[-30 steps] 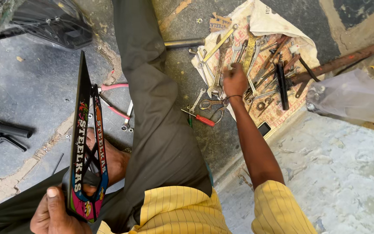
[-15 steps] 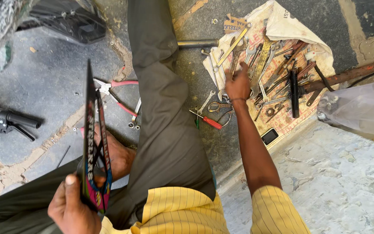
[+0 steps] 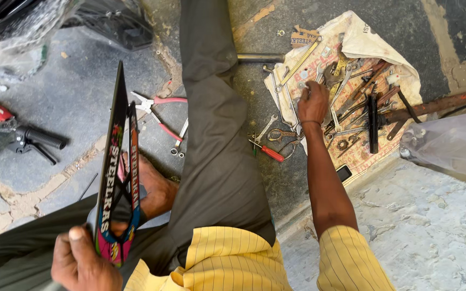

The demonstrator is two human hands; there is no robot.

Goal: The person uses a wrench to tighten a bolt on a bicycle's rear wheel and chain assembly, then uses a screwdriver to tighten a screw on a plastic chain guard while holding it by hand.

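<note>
Two hands work apart: the left hand (image 3: 84, 264) grips a black triangular frame piece with coloured stickers (image 3: 117, 178) upright over the lap; the right hand (image 3: 313, 102), fingers curled, rummages among metal spanners on a worn cloth sack (image 3: 360, 40), apparently nothing lifted yet

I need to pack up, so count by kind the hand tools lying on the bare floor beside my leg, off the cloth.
Pliers, pink handles: 1
Spanners: 2
Screwdriver, red handle: 1
Scissors: 1
Total: 5
Left out: the black panel in the left hand and the tool heap under the right hand.
</note>
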